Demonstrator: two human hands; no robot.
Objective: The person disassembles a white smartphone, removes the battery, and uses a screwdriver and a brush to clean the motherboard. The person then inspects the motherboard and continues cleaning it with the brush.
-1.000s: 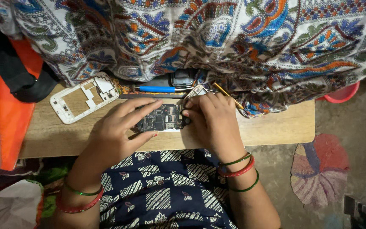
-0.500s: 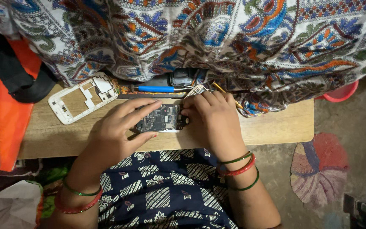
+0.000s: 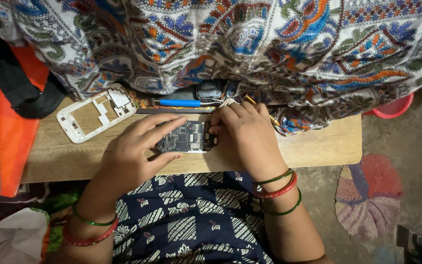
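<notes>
Circuit board (image 3: 186, 138) lies on the wooden tabletop (image 3: 318, 146), gripped between both hands: left hand (image 3: 135, 154) clasps its near side, right hand (image 3: 245, 137) pinches its right end. White phone frame (image 3: 95, 112) and blue-handled screwdriver (image 3: 179, 103) lie just beyond.

The only camera sits on the person's head and looks straight down, quite near, at the wooden tabletop (image 3: 318, 146).
</notes>
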